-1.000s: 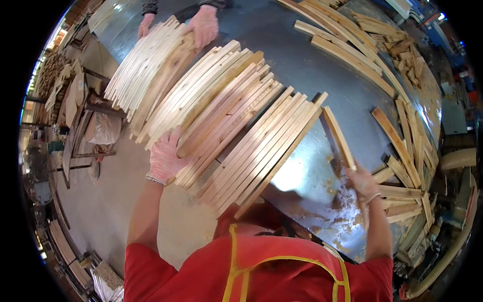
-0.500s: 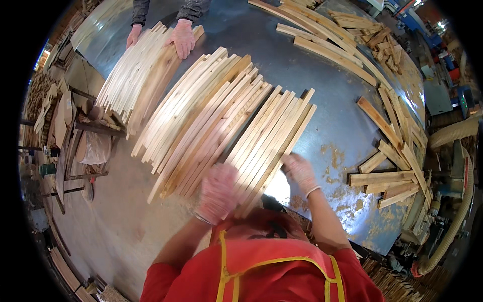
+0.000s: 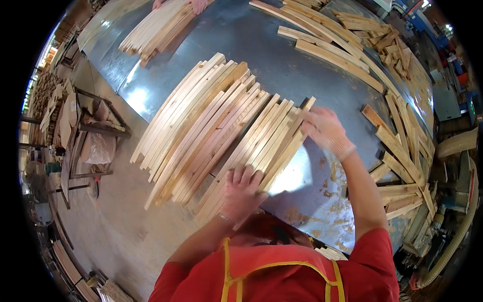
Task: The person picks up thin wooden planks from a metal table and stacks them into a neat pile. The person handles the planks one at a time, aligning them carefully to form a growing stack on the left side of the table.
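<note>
A wide fan of pale curved wooden slats [image 3: 216, 131] lies on a grey metal table [image 3: 261, 55]. My left hand [image 3: 241, 194], in a thin glove, rests flat on the near ends of the rightmost slats. My right hand [image 3: 324, 131], also gloved, presses against the far end of that same right-hand bundle [image 3: 266, 146]. Neither hand lifts a slat; both lie on the wood with fingers spread.
At the table's far side another person's hands [image 3: 196, 5] rest on a second stack of slats [image 3: 156, 27]. Loose wooden strips [image 3: 397, 146] lie scattered along the right edge. A metal stand [image 3: 88, 136] sits on the floor at left. A flexible hose [image 3: 455, 146] runs at right.
My right hand has moved from the near slat ends up to the far end of the right bundle. My left hand has shifted right onto the near ends. The view has dropped lower.
</note>
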{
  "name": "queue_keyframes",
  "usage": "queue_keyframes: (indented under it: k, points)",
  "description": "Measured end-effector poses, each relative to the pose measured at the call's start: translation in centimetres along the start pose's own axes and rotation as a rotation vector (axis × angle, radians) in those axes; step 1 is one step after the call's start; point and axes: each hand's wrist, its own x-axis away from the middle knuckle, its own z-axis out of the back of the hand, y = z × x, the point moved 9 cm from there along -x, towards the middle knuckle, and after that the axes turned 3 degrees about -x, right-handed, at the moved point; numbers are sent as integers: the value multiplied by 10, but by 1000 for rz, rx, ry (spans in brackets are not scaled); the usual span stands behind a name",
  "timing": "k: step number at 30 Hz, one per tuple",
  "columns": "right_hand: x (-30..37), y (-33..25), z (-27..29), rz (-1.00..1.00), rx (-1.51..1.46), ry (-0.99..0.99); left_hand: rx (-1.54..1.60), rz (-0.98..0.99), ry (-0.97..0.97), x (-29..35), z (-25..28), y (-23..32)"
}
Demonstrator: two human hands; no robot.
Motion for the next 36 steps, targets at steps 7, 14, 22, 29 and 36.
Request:
queue_keyframes:
  k: [7,14,22,29,36]
  points:
    - [132,39,-93,-521,-1295,320,550,258,-272,-55,35,15]
    - [100,-56,-200,-550,-1066,-220,-704,64,54,-49,62,-119]
    - [137,109,-29,-626,-541,257,-462,496,-56,0,67,-194]
    - [180,310,20,-655,534,239,-437,171,81,17,2,-119]
    - [86,200,30,-580,152,-244,-152,61,-189,26,-29,-7]
